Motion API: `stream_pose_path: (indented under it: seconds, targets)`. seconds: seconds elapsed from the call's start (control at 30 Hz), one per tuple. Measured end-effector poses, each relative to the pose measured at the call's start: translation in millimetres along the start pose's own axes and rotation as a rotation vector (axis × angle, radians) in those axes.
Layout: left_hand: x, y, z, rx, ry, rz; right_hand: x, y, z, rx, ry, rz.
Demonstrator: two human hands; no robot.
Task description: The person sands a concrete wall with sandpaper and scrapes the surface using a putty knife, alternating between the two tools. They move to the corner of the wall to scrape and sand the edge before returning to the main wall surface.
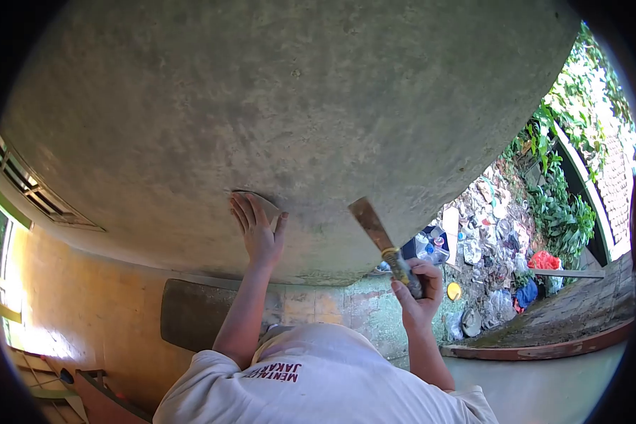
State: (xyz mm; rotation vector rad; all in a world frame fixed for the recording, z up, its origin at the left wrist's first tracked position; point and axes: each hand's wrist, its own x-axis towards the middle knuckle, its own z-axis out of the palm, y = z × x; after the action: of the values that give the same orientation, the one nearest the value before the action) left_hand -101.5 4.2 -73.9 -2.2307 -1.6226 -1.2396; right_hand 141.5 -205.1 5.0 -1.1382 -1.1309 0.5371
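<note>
My left hand [256,225] lies with its fingers stretched over a thin folded sheet that looks like sandpaper [267,205]. It presses the sheet against the rough grey wall [318,127], the thumb along the sheet's right edge. Most of the sheet is hidden under the palm and fingers. In my right hand [424,290] is a putty knife [376,227], gripped by its worn handle. Its rusty, broad blade points up and to the left, in front of the lower wall.
A dark mat [198,314] lies on the tiled floor [120,304] at the wall's foot. Scattered rubbish [498,247], with a red plastic bag [544,261], fills the ground at right. Behind it stand green plants [562,212]. A barred vent [39,185] is at far left.
</note>
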Motion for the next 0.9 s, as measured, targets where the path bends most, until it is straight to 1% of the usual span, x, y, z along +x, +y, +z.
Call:
stream_pose_path:
  seconds: [0.07,0.1,0.17,0.2,0.27,0.33,0.4,0.43,0.47,0.5,0.53,0.57,0.6,0.67,0.7,0.73,0.8,0.83,0.87,0.9]
  targets:
    - [11,-1,-13,-0.159,-0.005,-0.159,15,-11,5,0.153,0.084,-0.145]
    - [17,-2,-18,-0.156,-0.003,-0.17,24,-15,4,0.102,0.09,-0.227]
    - [33,-5,-25,-0.248,0.111,-0.232,43,-28,5,0.053,0.071,-0.294]
    - [43,-9,-31,-0.244,0.117,-0.244,52,-32,4,0.05,0.047,-0.336]
    - [65,-22,-44,-0.268,0.245,-0.306,65,-41,5,0.074,0.014,-0.371]
    - [95,-40,-66,-0.299,0.364,-0.354,74,-53,11,0.209,-0.011,-0.307]
    - [129,-55,-89,-0.3,0.449,-0.409,85,-58,15,0.305,-0.012,-0.319]
    - [144,-57,-97,-0.296,0.453,-0.42,92,-58,19,0.383,-0.006,-0.328]
    - [158,-58,-103,-0.265,0.521,-0.42,100,-59,23,0.46,0.001,-0.338]
    - [163,-60,-105,-0.236,0.589,-0.419,107,-59,29,0.457,-0.01,-0.336]
    - [163,-61,-103,-0.239,0.596,-0.429,114,-59,37,0.586,-0.054,-0.363]
    - [162,-62,-99,-0.202,0.627,-0.384,120,-60,44,0.713,-0.1,-0.388]
    - [161,-62,-95,-0.164,0.655,-0.34,125,-63,52,0.705,-0.112,-0.387]
    - [161,-63,-93,-0.183,0.681,-0.333,133,-73,70,0.787,-0.302,-0.481]
    - [161,-64,-93,-0.197,0.703,-0.315,136,-78,79,0.743,-0.257,-0.491]
    - [161,-64,-93,-0.195,0.707,-0.33,140,-78,83,0.739,-0.271,-0.485]
    - [161,-62,-93,-0.141,0.735,-0.306,147,-79,89,0.604,-0.42,-0.663]
    - [161,-62,-93,-0.14,0.736,-0.318,150,-85,100,0.584,-0.454,-0.734]
    - [161,-62,-93,-0.157,0.746,-0.296,153,-87,105,0.581,-0.463,-0.729]
    - [161,-62,-93,-0.173,0.755,-0.271,156,-88,109,0.557,-0.501,-0.808]
